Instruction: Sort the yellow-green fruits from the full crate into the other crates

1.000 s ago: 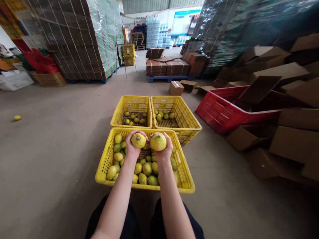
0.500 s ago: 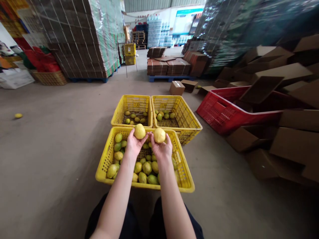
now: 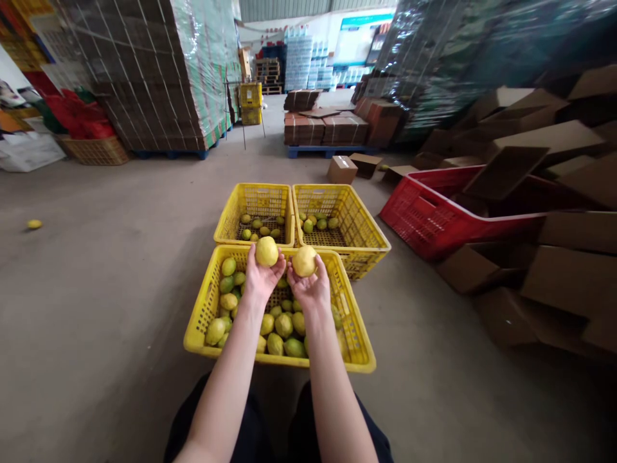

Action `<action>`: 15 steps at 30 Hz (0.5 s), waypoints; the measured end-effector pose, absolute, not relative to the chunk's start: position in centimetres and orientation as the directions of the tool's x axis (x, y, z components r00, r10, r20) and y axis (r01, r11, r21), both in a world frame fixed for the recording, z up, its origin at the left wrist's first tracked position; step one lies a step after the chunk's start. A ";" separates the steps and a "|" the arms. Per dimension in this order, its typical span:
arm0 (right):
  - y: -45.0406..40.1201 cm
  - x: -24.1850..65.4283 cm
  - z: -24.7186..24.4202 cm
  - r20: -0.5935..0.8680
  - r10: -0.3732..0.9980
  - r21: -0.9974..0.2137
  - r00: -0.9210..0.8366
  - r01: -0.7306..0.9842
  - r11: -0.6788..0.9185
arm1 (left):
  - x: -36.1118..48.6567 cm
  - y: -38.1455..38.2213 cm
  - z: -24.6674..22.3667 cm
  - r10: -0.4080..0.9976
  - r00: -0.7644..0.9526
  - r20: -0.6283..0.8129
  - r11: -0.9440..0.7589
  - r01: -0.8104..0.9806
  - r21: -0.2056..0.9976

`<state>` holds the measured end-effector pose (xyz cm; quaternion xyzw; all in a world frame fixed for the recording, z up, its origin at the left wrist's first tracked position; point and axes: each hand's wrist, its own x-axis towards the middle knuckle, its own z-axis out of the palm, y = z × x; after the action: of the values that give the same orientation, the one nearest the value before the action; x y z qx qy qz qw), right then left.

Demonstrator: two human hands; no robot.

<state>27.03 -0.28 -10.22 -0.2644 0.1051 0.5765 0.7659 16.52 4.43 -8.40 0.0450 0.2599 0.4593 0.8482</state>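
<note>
My left hand (image 3: 261, 278) holds a yellow lemon (image 3: 267, 251) in its curled fingers. A second yellow lemon (image 3: 304, 262) rests in the fingers of my right hand (image 3: 311, 287), close beside the first. Both hands are raised over the front yellow crate (image 3: 200, 321), palms up. Inside that crate lie several green and yellow lemons (image 3: 283, 325), partly hidden by my forearms. Two more yellow crates stand just behind it: the back left crate (image 3: 226, 215) and the back right crate (image 3: 369, 231), each with several lemons on its bottom.
A red crate (image 3: 414, 215) stands to the right among heaped cardboard boxes (image 3: 554, 276). One lemon (image 3: 35, 224) lies on the floor at far left. Farther back are a small carton (image 3: 342, 170), flattened cardboard on a blue pallet (image 3: 328, 152) and a tall wrapped stack (image 3: 144, 77).
Both lemons have shifted slightly up and left in the hands, and they look turned a little. The fingertips of the two hands have moved slightly. The crates stay in place.
</note>
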 end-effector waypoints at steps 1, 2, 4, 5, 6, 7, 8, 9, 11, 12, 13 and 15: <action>-0.4 26.9 -10.1 -0.413 0.849 -0.320 0.329 -0.925 0.203 | 16.4 4.3 -8.1 0.824 0.437 -0.360 0.550 -0.771 0.322; -0.6 26.8 -9.8 -0.367 0.866 -0.347 0.340 -0.913 0.212 | 16.3 4.3 -7.8 0.844 0.428 -0.324 0.524 -0.785 0.329; -0.9 26.6 -9.2 -0.300 0.893 -0.373 0.336 -0.903 0.214 | 16.1 4.1 -7.3 0.877 0.393 -0.277 0.473 -0.809 0.349; -1.0 26.5 -8.9 -0.278 0.904 -0.375 0.325 -0.903 0.209 | 16.1 4.0 -7.1 0.888 0.374 -0.269 0.453 -0.814 0.363; -1.1 26.4 -8.6 -0.260 0.914 -0.376 0.311 -0.905 0.201 | 16.0 4.0 -7.0 0.896 0.355 -0.266 0.436 -0.816 0.379; -1.2 26.4 -8.4 -0.244 0.923 -0.377 0.299 -0.906 0.194 | 15.9 3.9 -6.9 0.902 0.336 -0.270 0.422 -0.816 0.395; -1.2 26.3 -8.3 -0.236 0.927 -0.382 0.291 -0.905 0.187 | 15.9 3.8 -6.9 0.905 0.321 -0.278 0.414 -0.813 0.409; -1.2 26.2 -8.3 -0.239 0.927 -0.389 0.289 -0.903 0.181 | 15.8 3.8 -6.9 0.906 0.311 -0.289 0.411 -0.810 0.418; -1.1 26.1 -8.3 -0.278 0.915 -0.402 0.293 -0.900 0.167 | 15.8 3.7 -7.0 0.901 0.306 -0.307 0.416 -0.811 0.412; -1.0 26.0 -8.4 -0.303 0.906 -0.404 0.297 -0.901 0.160 | 15.8 3.7 -7.2 0.899 0.311 -0.309 0.418 -0.818 0.395; -1.0 26.0 -8.5 -0.325 0.896 -0.402 0.302 -0.902 0.158 | 15.8 3.7 -7.4 0.898 0.319 -0.305 0.420 -0.830 0.368; -0.8 25.9 -8.5 -0.349 0.883 -0.391 0.313 -0.905 0.166 | 16.0 4.0 -8.0 0.898 0.330 -0.291 0.414 -0.858 0.304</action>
<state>25.87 -0.84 -8.49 -0.2716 0.0202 0.5857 0.7634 15.96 4.01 -7.96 0.0478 0.2101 0.5392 0.8141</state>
